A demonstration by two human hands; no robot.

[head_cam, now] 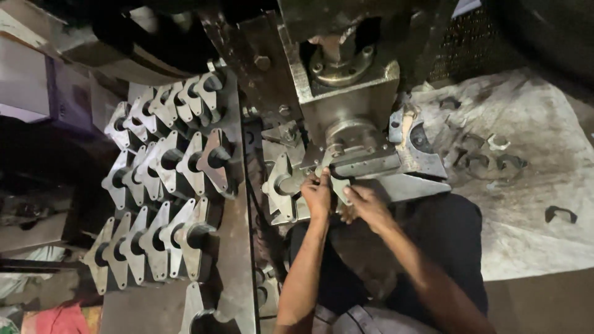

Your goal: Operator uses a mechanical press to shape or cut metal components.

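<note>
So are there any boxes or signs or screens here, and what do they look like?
Cardboard box: far left edge, beside the rows of metal plates; blocky, pale grey-brown, partly cut off.
Signs, labels, screens: none visible.
Left hand and right hand: both on a metal plate at the press, no packaging there.

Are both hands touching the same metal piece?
Yes, the left hand and right hand both grip one flat metal plate under the press.
</note>
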